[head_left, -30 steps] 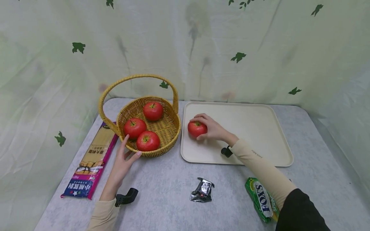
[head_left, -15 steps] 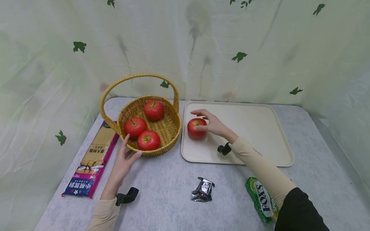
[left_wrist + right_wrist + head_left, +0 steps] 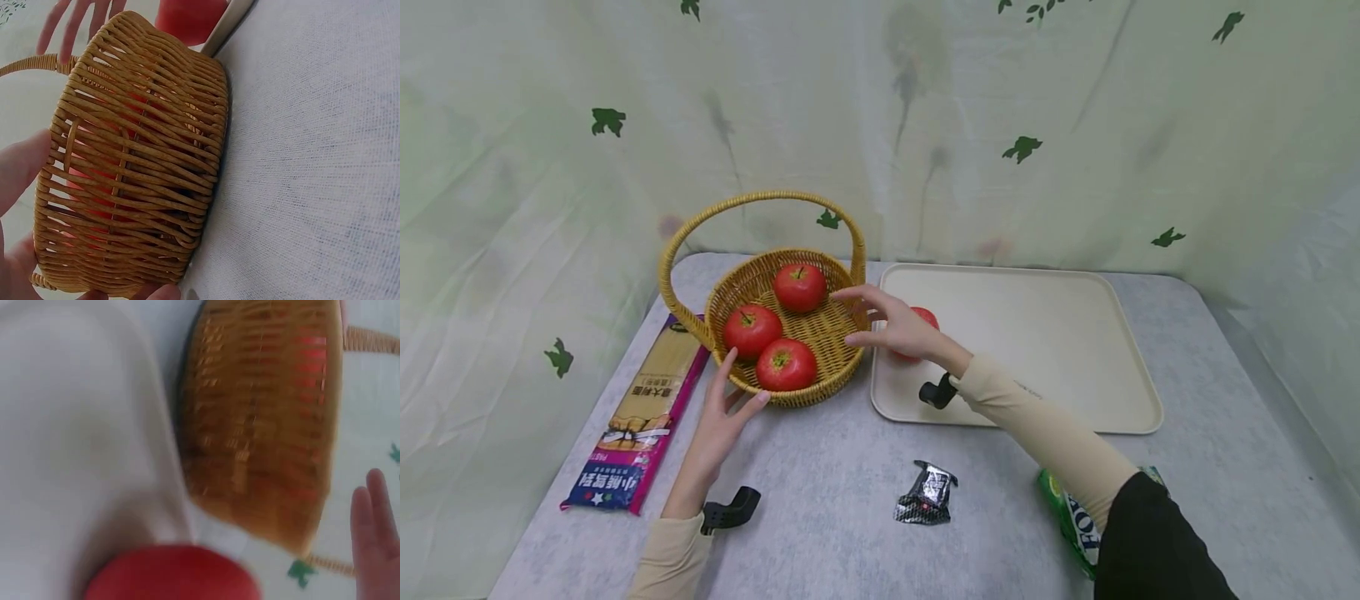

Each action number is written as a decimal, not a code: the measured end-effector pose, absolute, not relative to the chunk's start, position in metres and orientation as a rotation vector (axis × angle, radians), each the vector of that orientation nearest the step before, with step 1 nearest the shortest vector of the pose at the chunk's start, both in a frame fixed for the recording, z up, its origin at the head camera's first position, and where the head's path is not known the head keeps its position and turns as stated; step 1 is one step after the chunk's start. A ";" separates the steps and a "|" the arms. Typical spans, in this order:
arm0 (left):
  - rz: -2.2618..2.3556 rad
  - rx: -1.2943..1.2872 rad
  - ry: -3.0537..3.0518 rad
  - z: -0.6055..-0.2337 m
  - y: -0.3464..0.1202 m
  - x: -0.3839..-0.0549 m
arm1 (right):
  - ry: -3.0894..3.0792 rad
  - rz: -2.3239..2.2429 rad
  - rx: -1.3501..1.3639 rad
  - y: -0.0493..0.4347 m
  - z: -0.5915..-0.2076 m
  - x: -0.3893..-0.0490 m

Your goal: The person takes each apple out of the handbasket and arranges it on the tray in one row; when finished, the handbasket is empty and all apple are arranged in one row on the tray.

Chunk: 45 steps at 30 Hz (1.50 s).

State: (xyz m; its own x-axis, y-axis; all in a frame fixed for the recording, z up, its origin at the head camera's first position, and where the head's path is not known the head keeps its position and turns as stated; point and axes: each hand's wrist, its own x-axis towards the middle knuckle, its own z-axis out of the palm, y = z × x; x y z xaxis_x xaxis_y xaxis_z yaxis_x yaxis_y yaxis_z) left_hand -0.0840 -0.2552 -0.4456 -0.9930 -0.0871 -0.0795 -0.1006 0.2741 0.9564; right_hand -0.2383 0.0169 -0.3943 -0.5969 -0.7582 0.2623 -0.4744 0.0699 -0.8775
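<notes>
A wicker basket (image 3: 760, 271) with a tall handle stands at the back left, holding a far apple (image 3: 800, 288), a left apple (image 3: 752, 331) and a near apple (image 3: 786, 364). My left hand (image 3: 711, 433) holds its near-left side; the left wrist view shows the thumb at the rim and fingertips against the woven wall (image 3: 137, 169). Fingers spread and nothing in them, my right hand (image 3: 898, 325) reaches over the basket's right rim. Behind that hand another red apple (image 3: 927, 317), partly hidden, lies on the left part of the cream tray (image 3: 1037, 350).
Left of the basket lies a long pasta packet (image 3: 640, 417). A small black wrapped packet (image 3: 927, 493) sits near the front middle. The green packet (image 3: 1075, 521) at front right is partly covered by the right sleeve. A leaf-print curtain (image 3: 955, 125) hangs behind the table.
My right hand has let go of the apple on the tray and moved left to the basket's rim. The left hand and basket keep their place.
</notes>
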 end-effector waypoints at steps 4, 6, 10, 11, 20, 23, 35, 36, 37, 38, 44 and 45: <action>1.875 -0.188 2.499 -0.446 -0.255 -0.084 | 2.009 -1.471 -1.309 -0.002 -0.393 -0.232; 1.873 -0.192 2.499 -0.446 -0.255 -0.084 | 1.988 -1.425 -1.351 -0.012 -0.394 -0.231; 1.867 -0.196 2.495 -0.446 -0.255 -0.085 | 2.010 -1.302 -1.448 -0.028 -0.397 -0.231; 1.868 -0.196 2.492 -0.446 -0.255 -0.085 | 2.014 -1.273 -1.474 -0.032 -0.397 -0.231; 1.871 -0.199 2.482 -0.445 -0.256 -0.084 | 2.042 -1.010 -1.525 -0.052 -0.401 -0.233; 1.873 -0.195 2.484 -0.446 -0.256 -0.084 | 2.037 -0.930 -1.528 -0.058 -0.402 -0.234; 1.875 -0.203 2.489 -0.446 -0.256 -0.083 | 2.159 -0.741 -1.526 -0.070 -0.409 -0.228; 1.874 -0.204 2.488 -0.446 -0.256 -0.083 | 2.177 -0.741 -1.520 -0.070 -0.409 -0.228; 1.876 -0.205 2.486 -0.446 -0.256 -0.083 | 2.193 -0.744 -1.514 -0.070 -0.410 -0.227; 1.877 -0.205 2.484 -0.446 -0.255 -0.083 | 2.208 -0.749 -1.507 -0.070 -0.410 -0.227; 1.878 -0.205 2.487 -0.446 -0.255 -0.083 | 2.264 -0.812 -1.458 -0.069 -0.410 -0.225; 1.879 -0.204 2.488 -0.446 -0.255 -0.083 | 2.268 -0.827 -1.451 -0.068 -0.410 -0.225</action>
